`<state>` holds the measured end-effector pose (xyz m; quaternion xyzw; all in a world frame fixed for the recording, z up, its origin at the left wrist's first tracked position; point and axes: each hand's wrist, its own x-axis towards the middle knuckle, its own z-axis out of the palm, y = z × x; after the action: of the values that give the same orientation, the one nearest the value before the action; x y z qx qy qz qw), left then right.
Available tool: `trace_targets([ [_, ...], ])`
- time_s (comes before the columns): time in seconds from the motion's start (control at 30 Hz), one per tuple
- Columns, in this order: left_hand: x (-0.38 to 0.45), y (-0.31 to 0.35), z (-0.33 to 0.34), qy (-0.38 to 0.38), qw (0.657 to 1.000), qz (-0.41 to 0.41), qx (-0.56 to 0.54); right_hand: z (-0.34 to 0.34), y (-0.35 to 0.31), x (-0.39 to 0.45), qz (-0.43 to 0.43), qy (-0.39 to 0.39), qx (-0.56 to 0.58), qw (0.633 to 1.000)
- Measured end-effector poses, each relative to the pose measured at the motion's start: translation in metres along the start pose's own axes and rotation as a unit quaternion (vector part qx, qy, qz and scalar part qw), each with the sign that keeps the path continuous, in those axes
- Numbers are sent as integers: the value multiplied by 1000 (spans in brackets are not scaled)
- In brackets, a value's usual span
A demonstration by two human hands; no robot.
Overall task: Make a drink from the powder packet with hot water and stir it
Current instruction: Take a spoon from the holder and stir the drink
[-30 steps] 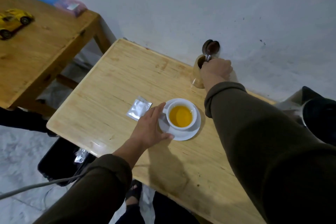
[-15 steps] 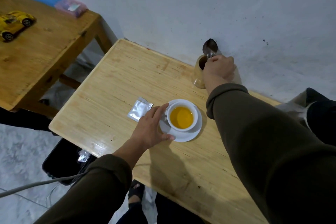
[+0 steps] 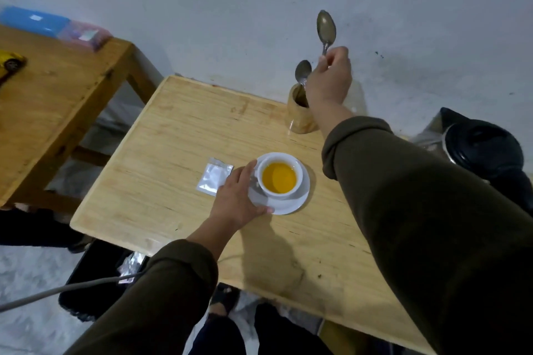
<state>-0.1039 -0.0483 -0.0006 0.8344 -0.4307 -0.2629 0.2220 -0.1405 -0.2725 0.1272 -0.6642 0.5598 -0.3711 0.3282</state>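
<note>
A white cup [image 3: 298, 179] full of orange drink stands on a white saucer [image 3: 291, 204] in the middle of the light wooden table [image 3: 173, 153]. My left hand [image 3: 235, 199] rests flat against the saucer's left rim. An opened silver packet [image 3: 213, 176] lies just left of that hand. My right hand [image 3: 328, 81] is shut on the handle of a metal spoon [image 3: 326, 30], lifted bowl-up above a wooden holder [image 3: 300, 115] at the table's back edge. A second spoon [image 3: 302, 70] still stands in the holder.
A black-lidded kettle [image 3: 484, 150] sits at the right edge of the table. A second wooden table [image 3: 57, 89] at the left carries a yellow toy car [image 3: 10, 62] and a blue box [image 3: 34, 20]. A black bin [image 3: 92, 277] stands on the floor below.
My right hand has pulled one spoon up and out of the holder, away from the other spoon. My left hand has stayed on the saucer.
</note>
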Motion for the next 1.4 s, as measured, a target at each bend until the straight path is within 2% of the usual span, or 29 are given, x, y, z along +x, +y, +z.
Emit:
trace_targets([
  [0.2, 1, 1, -5, -25, 1000, 12, -5, -31, 1, -42, 36, -39, -39, 998],
  [0.33, 4, -2, -12, -47, 998, 30, 14, -38, 17, -75, 96, -96, -63, 989],
  [0.47, 5, -5, -18, -66, 996, 46, 32, -56, 23, -112, 183, -165, 12, 969],
  [0.57, 6, -7, -21, -81, 995, 55, 34, -70, 24, -136, 229, -219, 114, 942],
  [0.7, 6, -7, -26, -98, 993, 59, 39, -80, 23, -159, 275, -244, 194, 909],
  [0.87, 8, -10, -28, -108, 992, 58, 36, -86, 28, -174, 256, -294, 205, 898],
  [1.07, 7, -11, -29, -117, 990, 58, 45, -74, 31, -181, 202, -245, 148, 937],
  [1.23, 7, -11, -29, -114, 989, 70, 56, -61, 37, -175, 158, -206, 27, 965],
  [1.4, 7, -14, -27, -104, 991, 69, 50, -50, 38, -164, 127, -225, -81, 963],
])
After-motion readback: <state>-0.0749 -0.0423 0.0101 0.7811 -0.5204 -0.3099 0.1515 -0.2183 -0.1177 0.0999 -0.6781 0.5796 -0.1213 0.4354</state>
